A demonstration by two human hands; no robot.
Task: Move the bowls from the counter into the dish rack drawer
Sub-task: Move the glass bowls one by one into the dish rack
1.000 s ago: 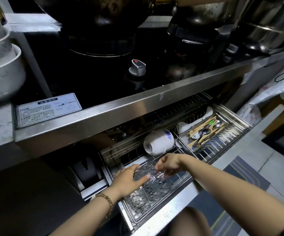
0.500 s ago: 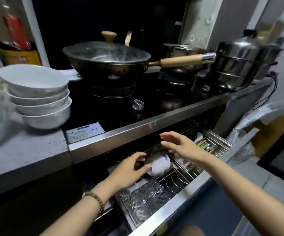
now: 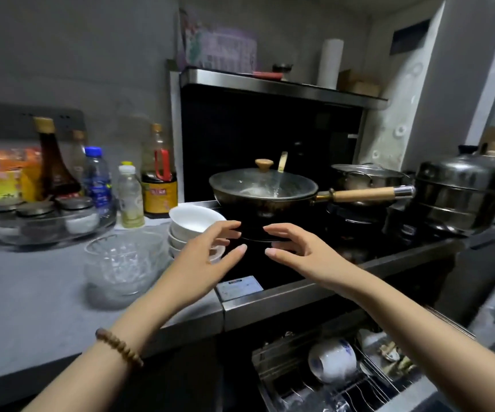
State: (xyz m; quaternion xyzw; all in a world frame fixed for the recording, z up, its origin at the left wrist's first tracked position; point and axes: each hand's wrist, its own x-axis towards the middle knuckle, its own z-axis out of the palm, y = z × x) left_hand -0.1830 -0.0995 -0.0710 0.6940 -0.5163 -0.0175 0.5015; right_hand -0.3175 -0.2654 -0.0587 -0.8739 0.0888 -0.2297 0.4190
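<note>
Both hands, left hand (image 3: 203, 257) and right hand (image 3: 299, 252), reached empty with fingers spread wide toward stacked white bowls (image 3: 191, 230) on the bench (image 3: 32, 307); grabbing several, seemingly four, risked slipping.

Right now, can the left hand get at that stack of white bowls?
Probably yes: the left hand is open right beside the stack of white bowls, fingers already overlapping its rim, with nothing between them.

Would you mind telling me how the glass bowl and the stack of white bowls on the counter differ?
The glass bowl is clear and patterned; the white bowls are opaque and plain. The glass bowl stands alone; the white bowls are nested. Both sit upright on the counter, untouched.
</note>
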